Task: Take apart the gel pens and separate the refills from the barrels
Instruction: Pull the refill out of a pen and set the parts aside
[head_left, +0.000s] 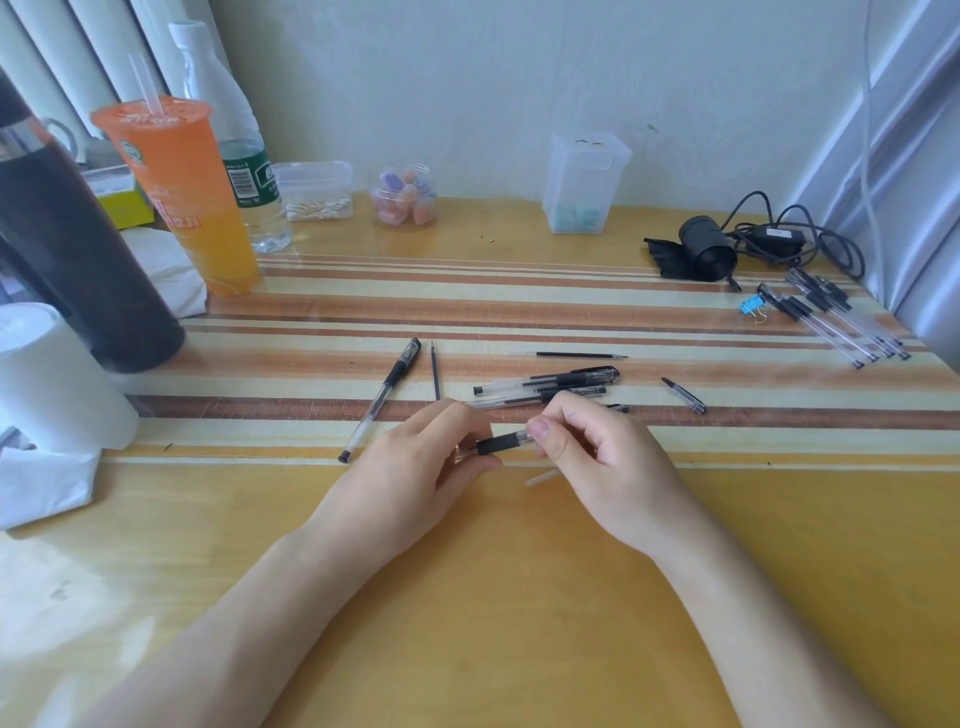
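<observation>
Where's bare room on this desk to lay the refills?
Bare: the plain wood around the forearms, and the stripes between the orange cup and the black cable. Crowded: the pens beyond the hands, the right-edge pen pile, the left edge.

Two bare forearms enter from the bottom edge, uncovered from elbow to wrist, with no sleeves, watch, bracelets or rings visible. The left hand (415, 467) and right hand (597, 457) are ungloved; the right thumbnail is short, rounded and unpainted.

Bare desk (519, 597) lies open near the person; loose pens (545, 387) and an orange cup (182, 192) crowd the far side.
</observation>
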